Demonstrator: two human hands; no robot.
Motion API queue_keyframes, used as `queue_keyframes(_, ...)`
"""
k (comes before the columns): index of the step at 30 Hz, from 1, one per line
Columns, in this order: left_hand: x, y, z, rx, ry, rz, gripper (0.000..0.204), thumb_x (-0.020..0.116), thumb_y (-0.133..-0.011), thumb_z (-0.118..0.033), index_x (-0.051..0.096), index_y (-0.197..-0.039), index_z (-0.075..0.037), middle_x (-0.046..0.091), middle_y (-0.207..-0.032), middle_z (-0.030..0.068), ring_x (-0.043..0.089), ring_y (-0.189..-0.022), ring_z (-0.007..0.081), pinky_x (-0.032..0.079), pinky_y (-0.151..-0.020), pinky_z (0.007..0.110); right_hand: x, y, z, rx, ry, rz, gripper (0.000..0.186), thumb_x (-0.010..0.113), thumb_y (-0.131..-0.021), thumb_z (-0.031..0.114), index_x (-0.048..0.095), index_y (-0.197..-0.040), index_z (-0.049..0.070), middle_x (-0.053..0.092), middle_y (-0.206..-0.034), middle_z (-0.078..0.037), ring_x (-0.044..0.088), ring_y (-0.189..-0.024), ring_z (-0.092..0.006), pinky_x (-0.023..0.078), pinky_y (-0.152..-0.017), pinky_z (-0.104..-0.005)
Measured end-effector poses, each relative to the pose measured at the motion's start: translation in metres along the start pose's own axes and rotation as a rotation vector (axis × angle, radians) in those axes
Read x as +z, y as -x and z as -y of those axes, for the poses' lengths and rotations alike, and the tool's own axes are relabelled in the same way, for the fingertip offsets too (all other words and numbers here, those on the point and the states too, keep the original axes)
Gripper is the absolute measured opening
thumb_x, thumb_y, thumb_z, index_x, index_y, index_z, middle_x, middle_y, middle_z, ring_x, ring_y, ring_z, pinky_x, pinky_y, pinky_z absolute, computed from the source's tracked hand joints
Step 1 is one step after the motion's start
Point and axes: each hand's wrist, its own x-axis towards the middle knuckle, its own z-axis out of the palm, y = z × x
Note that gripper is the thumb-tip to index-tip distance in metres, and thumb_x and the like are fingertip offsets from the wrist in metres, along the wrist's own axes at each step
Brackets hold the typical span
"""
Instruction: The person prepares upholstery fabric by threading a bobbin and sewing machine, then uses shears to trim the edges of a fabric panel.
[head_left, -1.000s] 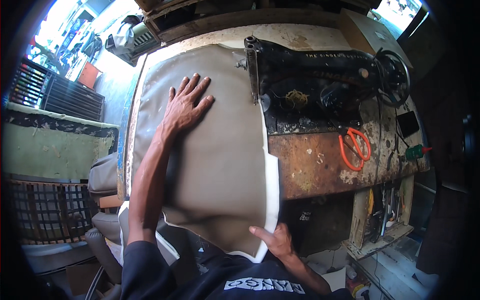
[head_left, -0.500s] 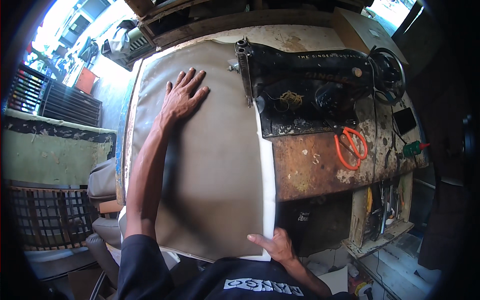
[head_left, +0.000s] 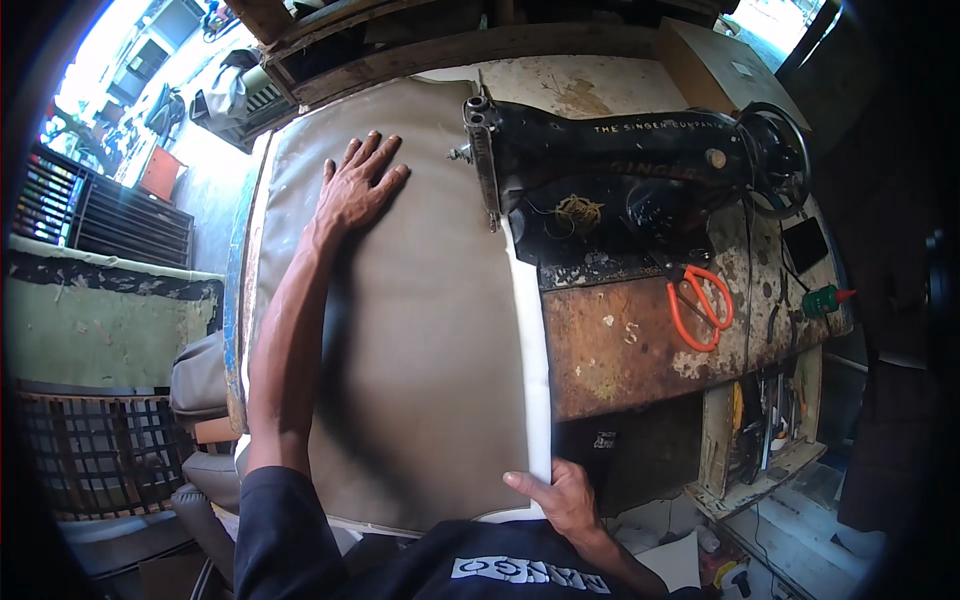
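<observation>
A large brown-grey sheet of upholstery material point(head_left: 430, 330), looking like leatherette, lies over the table with a white foam-like backing point(head_left: 536, 400) showing along its right edge. My left hand point(head_left: 360, 185) rests flat on its far part, fingers spread. At the near right corner my right hand point(head_left: 562, 495) grips the edge, thumb on top and fingers hidden underneath. The sheet's right edge runs under the needle end of a black sewing machine point(head_left: 610, 150), beside its presser bar point(head_left: 492, 215).
Orange-handled scissors point(head_left: 700, 305) lie on the worn wooden table point(head_left: 620, 350) right of the sheet. Farther right are a green bottle with a red tip point(head_left: 826, 300) and a dark flat object point(head_left: 806, 245). An open drawer point(head_left: 765, 440) with tools juts out below. A cardboard box point(head_left: 725, 65) stands behind the machine.
The view has shifted slightly. Both hands keep their places on the sheet, which seems to have slid a little along the machine, though the camera motion makes this hard to judge.
</observation>
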Motion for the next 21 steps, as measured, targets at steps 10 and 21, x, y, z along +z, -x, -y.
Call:
queue_keyframes(10, 0.004, -0.017, 0.010, -0.028, 0.002, -0.017, 0.071, 0.043, -0.100, -0.068, 0.038, -0.160, -0.030, 0.024, -0.171, 0.0077, 0.016, -0.159, 0.0328, 0.010, -0.126, 0.062, -0.002, -0.015, -0.014, -0.062, -0.146, -0.055, 0.027, 0.080, -0.091, 0.015, 0.074, -0.112, -0.002, 0.075, -0.097, -0.004, 0.065, -0.084, -0.0073, 0.051, -0.080, -0.0250)
queue_keyframes(21, -0.053, 0.141, 0.034, -0.178, -0.066, -0.074, 0.064, 0.039, -0.107, -0.053, 0.039, -0.158, -0.014, 0.030, -0.167, 0.0164, 0.021, -0.156, 0.0370, 0.016, -0.126, 0.058, -0.022, 0.005, 0.057, -0.216, 0.783, -0.282, 0.019, 0.082, -0.088, 0.023, 0.074, -0.091, 0.005, 0.070, -0.070, -0.009, 0.065, -0.060, -0.0174, 0.049, -0.056, -0.0301)
